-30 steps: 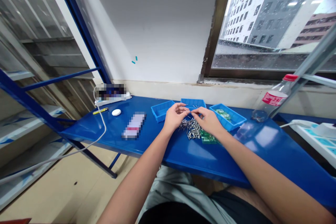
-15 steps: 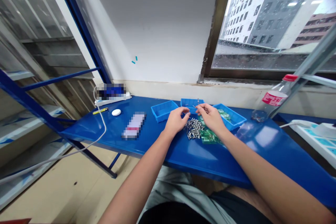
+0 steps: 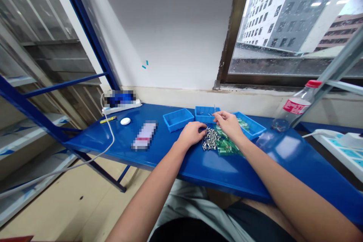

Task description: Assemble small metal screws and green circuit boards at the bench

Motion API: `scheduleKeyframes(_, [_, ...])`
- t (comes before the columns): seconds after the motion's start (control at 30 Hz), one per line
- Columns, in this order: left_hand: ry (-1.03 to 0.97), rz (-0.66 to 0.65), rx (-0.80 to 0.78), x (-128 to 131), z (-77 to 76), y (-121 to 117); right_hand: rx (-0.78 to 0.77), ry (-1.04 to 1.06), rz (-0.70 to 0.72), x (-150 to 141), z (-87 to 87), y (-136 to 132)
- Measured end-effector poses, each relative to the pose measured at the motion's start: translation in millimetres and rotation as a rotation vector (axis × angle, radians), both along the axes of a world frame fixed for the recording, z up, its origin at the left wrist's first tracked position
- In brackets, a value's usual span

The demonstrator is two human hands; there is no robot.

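Note:
A heap of small shiny metal pins with thin stems (image 3: 210, 140) lies on the blue table. My left hand (image 3: 193, 133) rests at the heap's left edge with its fingers curled in against the pins; whatever its fingertips hold is hidden. Just behind the heap, my right hand (image 3: 227, 124) pinches a thin metal pin (image 3: 214, 109) that stands upright at its fingertips, in front of the middle blue bin (image 3: 200, 109). Green plastic pieces (image 3: 227, 146), partly under my right wrist, lie beside the heap.
A left blue bin (image 3: 179, 121) and a right blue bin (image 3: 259, 128) holding green pieces flank the middle one. A plastic bottle (image 3: 295, 107), a blurred-out phone-like object (image 3: 144, 136), a white round item (image 3: 125, 121), a yellow cutter (image 3: 108, 120) and a cable (image 3: 113, 132) are around.
My left hand has moved down and slightly right onto the metal heap. My right hand has shifted slightly right, still pinching the upright pin.

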State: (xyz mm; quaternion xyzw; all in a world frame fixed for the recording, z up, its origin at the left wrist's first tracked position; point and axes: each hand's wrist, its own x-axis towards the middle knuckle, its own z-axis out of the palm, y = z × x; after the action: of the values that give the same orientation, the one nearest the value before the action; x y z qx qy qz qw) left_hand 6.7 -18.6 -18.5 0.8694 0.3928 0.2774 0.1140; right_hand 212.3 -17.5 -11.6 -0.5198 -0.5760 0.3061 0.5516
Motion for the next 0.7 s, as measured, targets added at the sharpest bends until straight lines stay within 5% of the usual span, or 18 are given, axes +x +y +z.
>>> scheduleKeyframes(0.4, [-0.106,-0.019,-0.101,0,2.2,-1,-0.007,-0.174,-0.032,0,2.1,-6])
scheduleKeyframes(0.7, [-0.293,0.031,-0.049,2,5.7,-2,0.136,-0.294,-0.019,-8,3.0,-18])
